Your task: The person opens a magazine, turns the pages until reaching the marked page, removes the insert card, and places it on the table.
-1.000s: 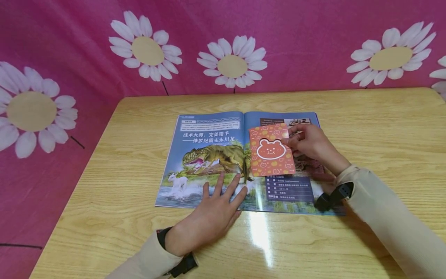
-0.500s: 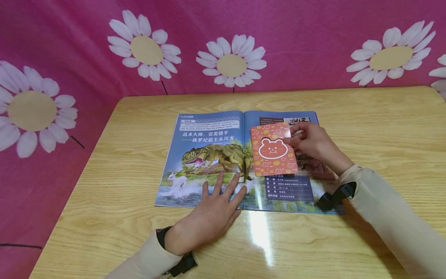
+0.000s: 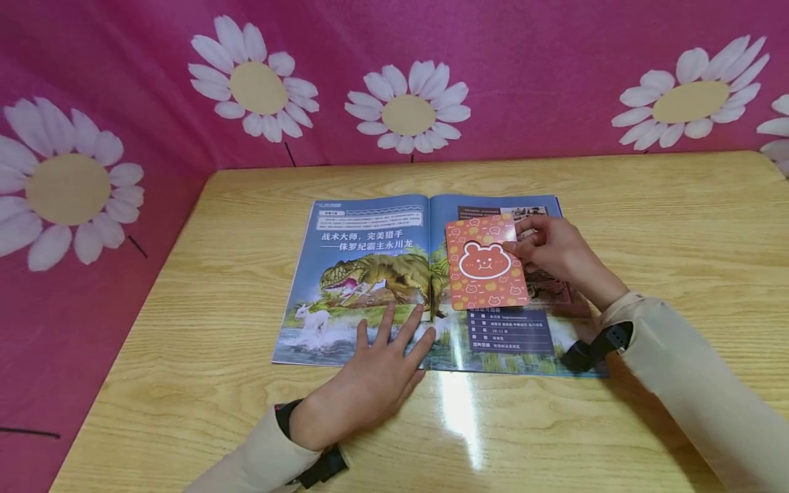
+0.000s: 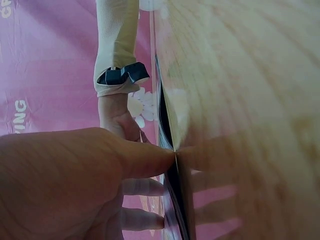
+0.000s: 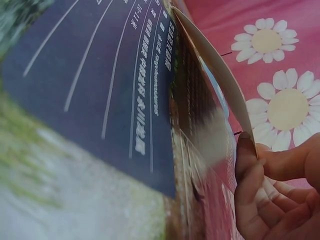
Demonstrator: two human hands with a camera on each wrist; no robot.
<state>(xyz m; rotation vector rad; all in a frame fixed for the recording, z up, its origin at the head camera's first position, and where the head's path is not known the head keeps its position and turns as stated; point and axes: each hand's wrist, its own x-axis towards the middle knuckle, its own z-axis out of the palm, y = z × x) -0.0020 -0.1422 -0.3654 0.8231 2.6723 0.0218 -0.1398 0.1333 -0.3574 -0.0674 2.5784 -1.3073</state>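
An open magazine lies on the table, with a dinosaur scene spread across its pages. My left hand rests on its lower middle with fingers spread; in the left wrist view, the thumb is at the magazine's edge. Over the right page my right hand pinches an orange card with a bear face by its right edge. The right wrist view has this card nearly edge-on and slightly bowed, between thumb and fingers. Part of the right page is hidden behind the card.
The wooden table extends on both sides of the magazine. A pink cloth with large white daisies hangs behind and to the left. Each wrist wears a black strap with a small device.
The card and my right hand have shifted slightly to the right over the page. My left hand has stayed in place on the magazine.
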